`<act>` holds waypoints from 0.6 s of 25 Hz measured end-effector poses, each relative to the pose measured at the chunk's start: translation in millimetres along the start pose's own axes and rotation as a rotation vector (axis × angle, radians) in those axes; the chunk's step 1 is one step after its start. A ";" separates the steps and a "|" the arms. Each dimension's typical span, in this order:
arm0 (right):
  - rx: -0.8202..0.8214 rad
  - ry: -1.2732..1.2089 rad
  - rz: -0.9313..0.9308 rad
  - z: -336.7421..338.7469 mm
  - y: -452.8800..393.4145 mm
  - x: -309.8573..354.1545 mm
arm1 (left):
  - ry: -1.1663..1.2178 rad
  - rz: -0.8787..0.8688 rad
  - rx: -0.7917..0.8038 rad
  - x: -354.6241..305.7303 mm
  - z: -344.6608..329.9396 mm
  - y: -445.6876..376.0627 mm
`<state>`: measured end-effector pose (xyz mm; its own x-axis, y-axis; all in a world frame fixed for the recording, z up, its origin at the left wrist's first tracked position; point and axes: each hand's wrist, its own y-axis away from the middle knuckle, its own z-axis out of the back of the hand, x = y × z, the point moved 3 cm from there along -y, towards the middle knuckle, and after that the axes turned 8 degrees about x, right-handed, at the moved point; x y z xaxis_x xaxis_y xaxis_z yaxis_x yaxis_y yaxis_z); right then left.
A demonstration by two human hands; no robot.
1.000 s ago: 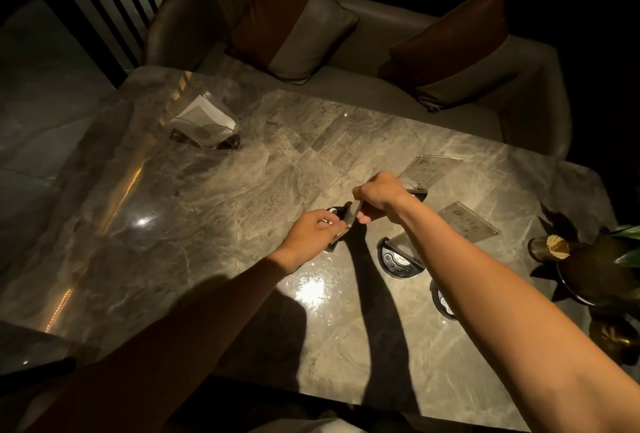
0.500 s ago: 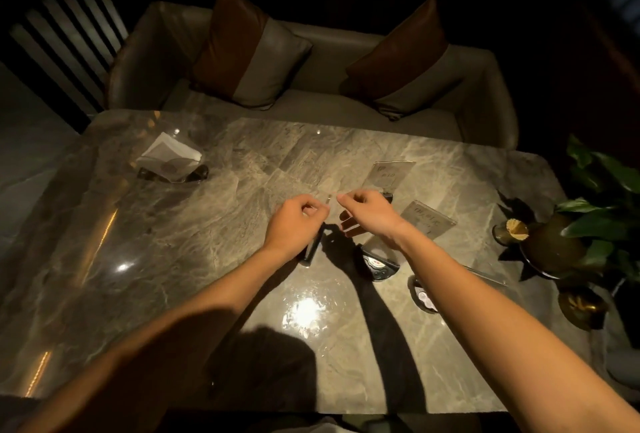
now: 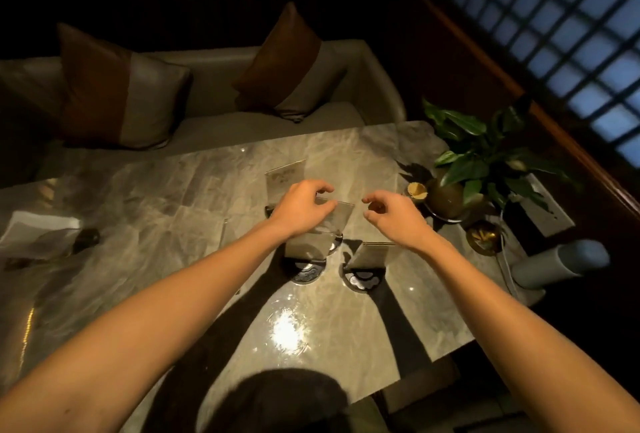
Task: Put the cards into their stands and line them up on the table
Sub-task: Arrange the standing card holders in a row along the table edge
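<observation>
Marble table (image 3: 363,346): plant (image 3: 485,155) beside card stands (image 3: 363,275), hands above.

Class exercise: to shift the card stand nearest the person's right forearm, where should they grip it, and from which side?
Probably by the round dark base, pinched at its two side edges from above. The clear card leans in its slot and looks thin, so pulling on it might lift it out. The right hand hovers empty nearby.
</observation>
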<state>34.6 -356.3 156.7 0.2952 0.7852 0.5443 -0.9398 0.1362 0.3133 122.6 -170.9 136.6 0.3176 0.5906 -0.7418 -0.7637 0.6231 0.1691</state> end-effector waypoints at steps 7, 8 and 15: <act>0.222 -0.016 -0.099 -10.6 19.5 -62.4 | -0.033 0.123 0.174 1.8 -26.1 -40.0; 0.225 -0.030 -0.086 -11.3 18.4 -65.7 | -0.036 0.143 0.191 5.7 -29.4 -43.0; 0.201 -0.031 -0.010 -8.9 -13.9 -81.4 | -0.045 0.184 0.157 17.1 -32.4 -58.4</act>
<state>22.1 -416.8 101.1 0.3127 0.7649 0.5632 -0.8846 0.0185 0.4660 154.4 -213.9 93.1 0.2089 0.7215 -0.6601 -0.7155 0.5729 0.3997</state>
